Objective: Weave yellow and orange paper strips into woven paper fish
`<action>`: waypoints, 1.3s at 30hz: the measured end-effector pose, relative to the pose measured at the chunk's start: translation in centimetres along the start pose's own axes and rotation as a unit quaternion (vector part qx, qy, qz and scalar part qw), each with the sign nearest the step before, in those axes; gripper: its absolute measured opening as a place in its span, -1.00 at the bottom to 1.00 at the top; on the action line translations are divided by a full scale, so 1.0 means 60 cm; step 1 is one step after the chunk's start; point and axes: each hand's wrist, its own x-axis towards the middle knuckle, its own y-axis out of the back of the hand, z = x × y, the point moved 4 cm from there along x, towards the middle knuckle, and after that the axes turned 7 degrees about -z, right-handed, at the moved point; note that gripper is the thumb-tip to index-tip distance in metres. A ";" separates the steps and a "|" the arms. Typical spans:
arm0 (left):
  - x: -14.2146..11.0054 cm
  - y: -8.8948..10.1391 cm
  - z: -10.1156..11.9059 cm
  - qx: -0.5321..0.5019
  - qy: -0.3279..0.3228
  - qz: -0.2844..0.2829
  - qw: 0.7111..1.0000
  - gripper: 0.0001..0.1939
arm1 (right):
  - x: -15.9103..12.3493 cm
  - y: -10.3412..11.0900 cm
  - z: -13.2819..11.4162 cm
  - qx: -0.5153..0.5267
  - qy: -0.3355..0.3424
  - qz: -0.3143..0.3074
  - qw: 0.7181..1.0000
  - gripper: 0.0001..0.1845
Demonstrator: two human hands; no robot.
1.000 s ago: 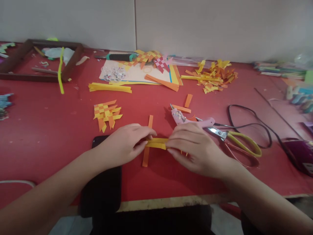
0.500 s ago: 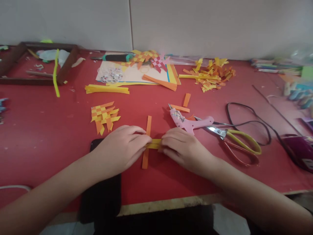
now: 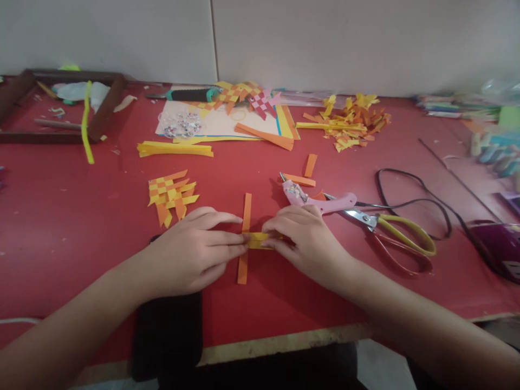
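Two yellow paper strips (image 3: 257, 241) lie side by side across an upright orange paper strip (image 3: 247, 211) on the table in front of me. My left hand (image 3: 199, 246) holds the crossing, its fingertips pressed together on the yellow strips. Farther right, the thumb and fingers of my right hand (image 3: 304, 235) pinch those strips. The strips' left ends are hidden under my left fingers. Above my left hand lies a woven orange and yellow paper fish (image 3: 170, 195). A pink glue gun (image 3: 325, 205) rests just beyond my right hand, partly over the scissors (image 3: 390, 227).
A black phone (image 3: 168, 330) lies under my left forearm. Farther back are yellow strips (image 3: 174, 149), a bag of googly eyes (image 3: 182, 124), a cutter (image 3: 190, 95), paper scraps (image 3: 353, 124) and a brown frame (image 3: 109, 108). A black cord (image 3: 406, 207) loops at right.
My right fingers have lifted slightly and now pinch the yellow strips with the thumb nearer the front. My left fingers have straightened and shifted slightly left, showing more of the crossing.
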 end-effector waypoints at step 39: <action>-0.005 -0.004 0.001 0.032 0.041 0.000 0.999 -0.73 | -0.040 0.016 -0.053 -0.230 0.145 -0.002 0.962 -0.63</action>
